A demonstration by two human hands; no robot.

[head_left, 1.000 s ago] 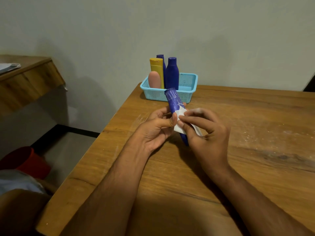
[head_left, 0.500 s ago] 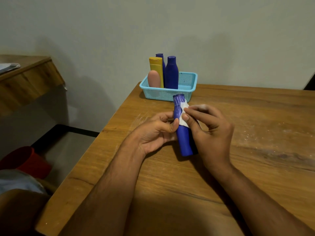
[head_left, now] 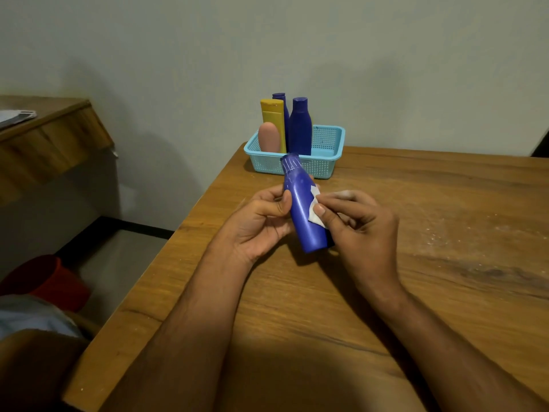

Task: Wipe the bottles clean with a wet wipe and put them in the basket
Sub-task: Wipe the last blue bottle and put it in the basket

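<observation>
A blue bottle point(head_left: 303, 206) is held above the wooden table point(head_left: 386, 292), cap pointing away toward the basket. My left hand point(head_left: 261, 221) grips its left side with thumb and fingers. On the bottle's right side my right hand point(head_left: 359, 224) presses a small white wet wipe point(head_left: 315, 209) against it. A light blue mesh basket point(head_left: 325, 162) stands at the table's far edge. In it stand a yellow bottle point(head_left: 273, 120), a pink bottle point(head_left: 269, 138) and two dark blue bottles point(head_left: 300, 126).
The table's left edge runs diagonally, with floor below it. A red container point(head_left: 50, 281) sits on the floor at the left. A wooden shelf point(head_left: 44, 138) juts from the wall at the upper left. White dust marks the table at the right.
The bottle has been turned and tilted in my hands, its broad face now toward me. The wipe has shifted from near the cap to the bottle's right side.
</observation>
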